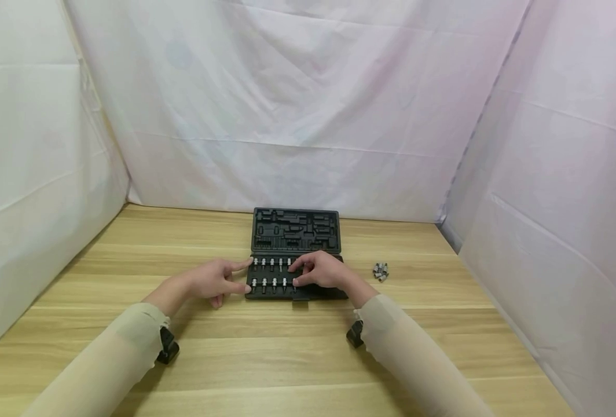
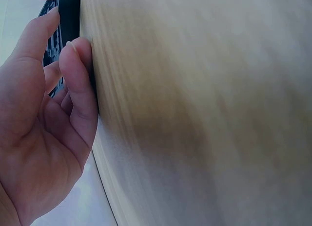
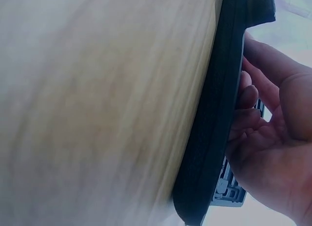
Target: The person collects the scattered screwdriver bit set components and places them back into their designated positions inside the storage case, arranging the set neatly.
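A black socket-set case [image 1: 252, 294] lies unfolded on the table, its moulded lid [image 1: 296, 212] at the back. Two rows of silver socket bits [image 1: 264, 284] fill the left part of its front tray. My left hand [image 1: 211, 282] touches the tray's left side with index finger and thumb spread apart. Over the tray's middle, my right hand [image 1: 326, 270] has its thumb on the last bit of the front row. Its index fingertip is close to the back row, apart from the thumb. The right wrist view shows the right hand [image 3: 280, 119] beyond the case's front edge.
A small pile of loose socket bits [image 1: 380, 271] lies on the wooden table [image 1: 266, 359], right of the case. White cloth [image 1: 287, 104] hangs behind the table and along both sides. A latch tab [image 1: 300, 303] projects from the case's front.
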### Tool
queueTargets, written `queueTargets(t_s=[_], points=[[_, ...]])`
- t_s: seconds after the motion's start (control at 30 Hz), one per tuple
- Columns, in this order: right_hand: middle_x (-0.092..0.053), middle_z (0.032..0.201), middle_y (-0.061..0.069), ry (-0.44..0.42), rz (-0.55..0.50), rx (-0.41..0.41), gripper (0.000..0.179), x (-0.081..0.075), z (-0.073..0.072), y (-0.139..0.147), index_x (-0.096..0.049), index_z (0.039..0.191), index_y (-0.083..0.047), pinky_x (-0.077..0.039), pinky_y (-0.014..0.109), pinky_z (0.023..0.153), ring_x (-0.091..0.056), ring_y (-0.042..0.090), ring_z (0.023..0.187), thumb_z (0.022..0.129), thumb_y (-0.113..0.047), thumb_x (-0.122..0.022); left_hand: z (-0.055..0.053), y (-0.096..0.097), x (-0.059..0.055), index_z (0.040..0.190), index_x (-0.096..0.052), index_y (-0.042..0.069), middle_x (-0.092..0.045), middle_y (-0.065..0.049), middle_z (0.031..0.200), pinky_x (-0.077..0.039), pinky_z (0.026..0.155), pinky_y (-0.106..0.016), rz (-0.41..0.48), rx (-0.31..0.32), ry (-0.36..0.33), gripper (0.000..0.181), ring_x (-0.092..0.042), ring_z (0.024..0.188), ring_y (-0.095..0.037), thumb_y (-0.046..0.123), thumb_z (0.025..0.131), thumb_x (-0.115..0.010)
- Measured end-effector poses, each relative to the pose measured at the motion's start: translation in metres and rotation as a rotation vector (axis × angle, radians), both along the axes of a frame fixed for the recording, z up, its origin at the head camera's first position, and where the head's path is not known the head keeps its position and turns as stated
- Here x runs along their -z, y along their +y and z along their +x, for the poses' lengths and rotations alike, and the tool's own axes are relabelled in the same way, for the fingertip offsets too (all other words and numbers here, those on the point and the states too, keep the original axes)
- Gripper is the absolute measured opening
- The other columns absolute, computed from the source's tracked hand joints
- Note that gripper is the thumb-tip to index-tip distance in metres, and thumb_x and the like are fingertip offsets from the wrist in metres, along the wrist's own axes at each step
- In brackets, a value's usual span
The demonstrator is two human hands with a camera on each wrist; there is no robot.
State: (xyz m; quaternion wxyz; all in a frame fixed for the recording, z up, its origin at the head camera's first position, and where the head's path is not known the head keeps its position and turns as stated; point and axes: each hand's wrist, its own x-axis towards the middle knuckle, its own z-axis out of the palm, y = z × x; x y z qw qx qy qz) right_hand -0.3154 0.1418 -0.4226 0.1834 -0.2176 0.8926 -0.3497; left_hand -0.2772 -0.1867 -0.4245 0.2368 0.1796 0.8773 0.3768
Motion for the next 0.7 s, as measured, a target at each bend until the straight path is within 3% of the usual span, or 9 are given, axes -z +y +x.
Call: queueTargets(t_s=[0.5, 0.7], points=[[-0.071, 0.091, 0.000, 0.005, -0.003, -0.011, 0.027, 0.001, -0.002, 0.002, -0.082, 0.125, -0.027, -0.046, 0.032, 0.071, -0.054, 0.016, 0.074, 0.099, -0.029, -0.085, 0.001, 0.000, -0.003, 0.175, -0.028, 0.020, -0.059, -0.007, 0.072, -0.059, 0.054, -0.031, 0.006, -0.015, -0.015, 0.090, -0.057, 0.053, -0.015, 0.039, 0.103, -0.079], [-0.075, 0.103, 0.000, -0.051, -0.086, -0.010, 0.028, -0.001, -0.002, 0.018, -0.080, 0.129, -0.022, -0.052, 0.031, 0.072, -0.060, 0.017, 0.083, 0.102, -0.030, -0.081, 0.002, 0.000, -0.003, 0.175, -0.028, 0.020, -0.059, -0.006, 0.070, -0.059, 0.055, -0.032, 0.008, -0.011, -0.022, 0.091, -0.057, 0.054, -0.015, 0.040, 0.103, -0.079]])
